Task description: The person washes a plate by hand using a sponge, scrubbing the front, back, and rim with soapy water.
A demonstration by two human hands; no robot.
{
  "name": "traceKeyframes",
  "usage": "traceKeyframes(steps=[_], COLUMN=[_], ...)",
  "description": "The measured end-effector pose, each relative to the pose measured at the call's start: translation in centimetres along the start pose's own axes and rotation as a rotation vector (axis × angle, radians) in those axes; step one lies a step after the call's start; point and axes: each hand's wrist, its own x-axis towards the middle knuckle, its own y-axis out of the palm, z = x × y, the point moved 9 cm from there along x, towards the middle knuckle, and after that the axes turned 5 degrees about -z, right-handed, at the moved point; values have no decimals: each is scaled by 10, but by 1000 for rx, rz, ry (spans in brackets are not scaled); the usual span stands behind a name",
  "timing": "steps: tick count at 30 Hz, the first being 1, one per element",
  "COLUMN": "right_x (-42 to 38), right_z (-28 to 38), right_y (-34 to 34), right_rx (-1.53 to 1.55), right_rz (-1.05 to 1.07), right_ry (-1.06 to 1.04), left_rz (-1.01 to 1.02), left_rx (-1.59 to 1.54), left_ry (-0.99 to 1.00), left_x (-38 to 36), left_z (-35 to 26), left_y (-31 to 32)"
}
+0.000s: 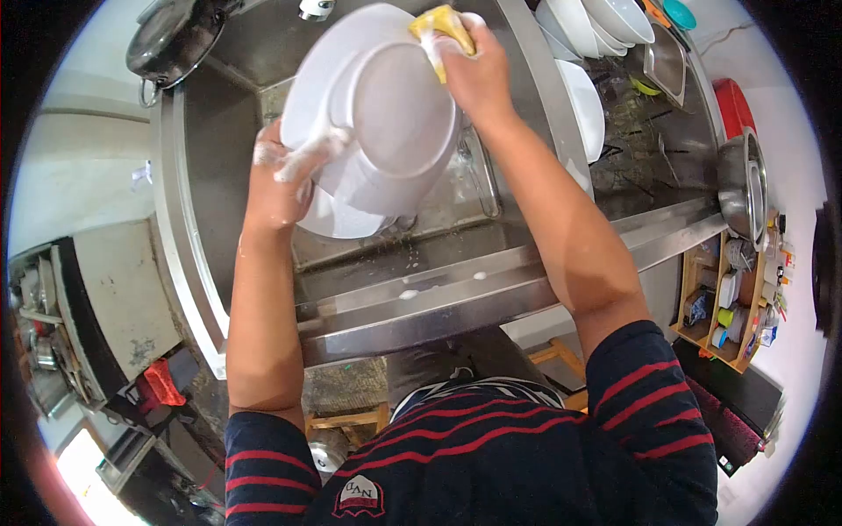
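A large white bowl is held up over the sink, tilted with its round base facing me. My left hand, wet with suds, grips its left side, the thumb lying across the soapy outside. On the upper right of the rim, my right hand presses a yellow sponge covered in foam, its fingers closed around it. Below the bowl, part of another white dish shows in the sink. Metal utensils lie on the sink bottom, partly hidden behind the bowl.
The steel sink has a raised front edge with foam spots. A dark pot stands at the back left, near the tap. White bowls, a white plate and a steel tray sit on the right. A steel basin is farther right.
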Motion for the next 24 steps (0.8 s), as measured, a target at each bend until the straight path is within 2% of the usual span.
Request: traceKeyframes(steps=[1, 3, 5, 7, 8, 10, 11, 13, 14, 15, 17, 21, 23, 24], right_x=[1, 0, -12, -27, -37, -62, -71, -84, -86, -87, -83, -57, -39, -33], right_z=[-11, -40, -47, -43, -45, -36, -31, -21, -21, -19, 2, 0, 24, 28], right_y=[4, 7, 14, 23, 30, 44, 47, 62, 64, 65, 57, 46, 29, 24], right_rx=[1, 160, 238, 318, 371, 519, 520, 539, 449, 450, 325, 473, 363, 363], right_rz=[0, -37, -31, -22, 2, 47, 47, 143, 131, 133, 88, 92, 167, 172], right_ry=[2, 219, 299, 377, 468, 624, 625, 551, 427, 427, 192, 226, 55, 56], left_rz=[0, -137, -215, -252, -254, -328, -328, -476, -464, -466, -480, -369, -369, -374], left_rx=[2, -56, -40, -86, -83, -127, -126, -172, -163, -162, -264, -250, -320, -321], left_ry=[-1, 89, 116, 238, 238, 361, 361, 424, 456, 457, 367, 263, 166, 166], left_x=[0, 0, 1, 0, 0, -3, -2, -9, -8, -8, -7, -2, 1, 2], left_z=[-3, -21, -22, -26, -25, -34, -36, -43, -42, -41, -31, -28, -16, -15], left_y=[2, -5, -14, -22, -24, -33, -32, -43, -49, -49, -48, -41, -52, -60])
